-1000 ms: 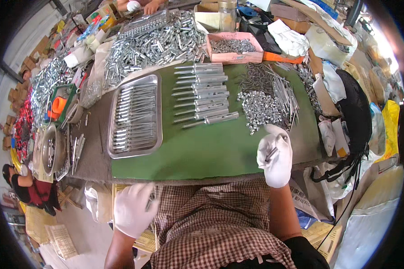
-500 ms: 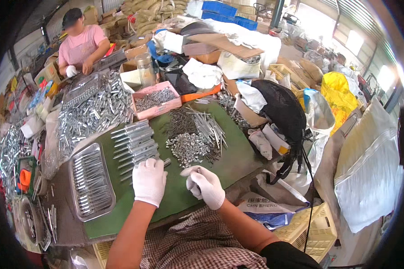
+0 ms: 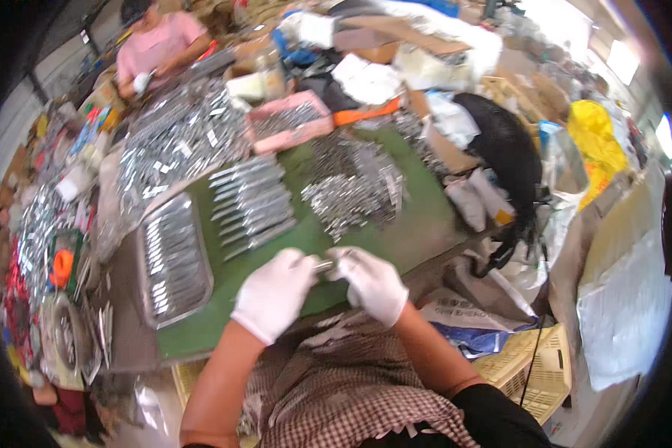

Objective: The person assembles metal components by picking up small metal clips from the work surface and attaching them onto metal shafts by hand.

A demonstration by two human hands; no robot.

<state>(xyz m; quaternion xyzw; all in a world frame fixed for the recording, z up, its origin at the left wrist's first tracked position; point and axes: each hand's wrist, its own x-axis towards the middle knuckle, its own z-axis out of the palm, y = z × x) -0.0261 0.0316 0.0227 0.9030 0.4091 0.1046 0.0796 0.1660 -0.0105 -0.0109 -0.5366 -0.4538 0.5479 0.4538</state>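
Head view. Two white-gloved hands meet above the near part of a green mat (image 3: pixel 420 196), with a small metal part (image 3: pixel 323 266) between their fingertips. The left hand (image 3: pixel 278 293) is narrowed, its thumb and fingers pinching the part from the left; the right hand (image 3: pixel 372 285) is likewise narrowed, its bent fingers gripping from the right. Blur hides the exact finger contact and most of the part's shape.

Principal relation: the part bridges the gap between the hands, its visible length running roughly left to right, from one set of fingertips to the other. It lies to the right of the left hand and to the left of the right hand, about equally close to both.

Surroundings: a row of tubes (image 3: pixel 255 200) lies beyond the left hand, the nearer hand to it; the tubes lie side by side, ranked from near to far, their left ends angled slightly nearer. A pile of nuts (image 3: pixel 340 203) lies beyond the part, closer to the right hand, with loose rods (image 3: pixel 387 178) at its far right. A metal tray (image 3: pixel 207 278) of slender pieces stands left of the tubes. A pink box (image 3: pixel 295 140) stands at the mat's far edge.
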